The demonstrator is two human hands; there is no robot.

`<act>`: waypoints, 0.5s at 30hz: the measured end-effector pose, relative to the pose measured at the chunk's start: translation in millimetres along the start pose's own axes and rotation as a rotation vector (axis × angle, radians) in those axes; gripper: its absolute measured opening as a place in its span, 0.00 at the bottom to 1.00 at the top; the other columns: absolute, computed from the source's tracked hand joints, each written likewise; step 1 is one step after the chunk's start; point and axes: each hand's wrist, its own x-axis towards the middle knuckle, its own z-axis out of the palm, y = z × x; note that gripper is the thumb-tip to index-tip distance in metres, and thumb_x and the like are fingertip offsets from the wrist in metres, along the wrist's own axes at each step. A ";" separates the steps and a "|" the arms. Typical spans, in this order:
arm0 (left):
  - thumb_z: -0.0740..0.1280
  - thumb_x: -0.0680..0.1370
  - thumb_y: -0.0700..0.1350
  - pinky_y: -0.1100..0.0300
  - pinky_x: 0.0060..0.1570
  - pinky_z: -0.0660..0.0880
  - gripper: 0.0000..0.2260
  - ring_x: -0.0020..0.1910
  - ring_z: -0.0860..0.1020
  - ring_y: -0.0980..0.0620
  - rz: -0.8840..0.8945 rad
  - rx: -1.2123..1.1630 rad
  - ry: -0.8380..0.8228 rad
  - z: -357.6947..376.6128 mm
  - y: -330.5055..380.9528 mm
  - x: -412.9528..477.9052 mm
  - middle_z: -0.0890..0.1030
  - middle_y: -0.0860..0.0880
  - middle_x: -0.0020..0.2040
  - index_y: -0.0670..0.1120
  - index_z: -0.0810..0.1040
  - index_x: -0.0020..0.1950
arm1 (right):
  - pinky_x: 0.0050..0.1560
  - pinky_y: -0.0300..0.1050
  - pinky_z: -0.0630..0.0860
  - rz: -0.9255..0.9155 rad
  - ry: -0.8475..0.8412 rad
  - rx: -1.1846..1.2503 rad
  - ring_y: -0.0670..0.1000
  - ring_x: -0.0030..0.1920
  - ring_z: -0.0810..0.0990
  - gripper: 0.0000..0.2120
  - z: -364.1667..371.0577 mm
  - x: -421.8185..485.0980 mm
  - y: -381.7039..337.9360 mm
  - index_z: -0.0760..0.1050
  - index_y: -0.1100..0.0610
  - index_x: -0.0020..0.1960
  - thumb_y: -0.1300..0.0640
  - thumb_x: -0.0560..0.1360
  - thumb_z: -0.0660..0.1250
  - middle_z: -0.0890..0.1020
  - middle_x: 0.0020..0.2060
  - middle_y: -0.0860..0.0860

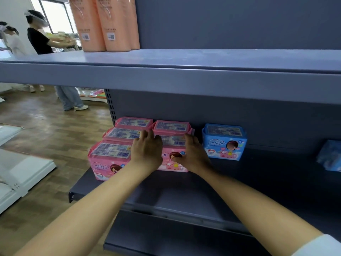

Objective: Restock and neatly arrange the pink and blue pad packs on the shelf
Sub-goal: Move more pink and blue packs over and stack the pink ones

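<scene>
A: What does the head camera show?

B: Two bare arms reach in to a dark grey shelf. The left hand and the right hand are apart, with one pink pack between them.

A: Do the hands hold it?

B: They press on it. The left hand lies flat on its left side, with straight fingers up on the top edge. The right hand lies on its right side, and its thumb runs across the front picture.

A: Where is that pack?

B: It stands on the shelf, a bit back from the front edge. A second pink pack stands right behind it.

A: Are there more pink ones?

B: Yes. Just to the left is a row of three pink packs, one behind the other, at the left end of the shelf. The front one sits nearer to us than the pack between the hands.

A: And blue?

B: One blue pack stands just beside the right hand, close to the back wall. Another blue thing is well apart at the right edge, too blurry to tell.

A: What is up top?

B: A higher shelf with tall orange bottles on it. Off to the left, two people stand on a brown wood floor, and white boards lie lower down.
</scene>
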 end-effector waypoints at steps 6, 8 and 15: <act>0.77 0.66 0.53 0.45 0.70 0.61 0.50 0.75 0.56 0.41 0.116 -0.009 -0.224 7.6 -24.0 38.8 0.60 0.44 0.76 0.50 0.48 0.78 | 0.63 0.50 0.73 0.039 -0.032 -0.011 0.54 0.65 0.70 0.41 -3.4 4.7 -3.6 0.58 0.57 0.70 0.44 0.67 0.75 0.68 0.66 0.54; 0.78 0.66 0.51 0.46 0.69 0.63 0.50 0.74 0.59 0.42 0.137 -0.026 -0.243 8.9 -24.4 46.3 0.63 0.44 0.75 0.50 0.48 0.78 | 0.64 0.50 0.72 0.045 -0.043 0.010 0.54 0.66 0.69 0.42 -2.7 4.7 -4.7 0.57 0.57 0.72 0.46 0.67 0.75 0.67 0.66 0.54; 0.77 0.67 0.45 0.51 0.58 0.72 0.39 0.61 0.73 0.46 0.207 -0.007 -0.219 12.3 -24.3 58.5 0.76 0.48 0.60 0.51 0.61 0.74 | 0.65 0.50 0.71 0.063 -0.046 -0.018 0.55 0.67 0.68 0.46 1.8 6.8 -6.7 0.51 0.58 0.76 0.43 0.69 0.72 0.63 0.69 0.56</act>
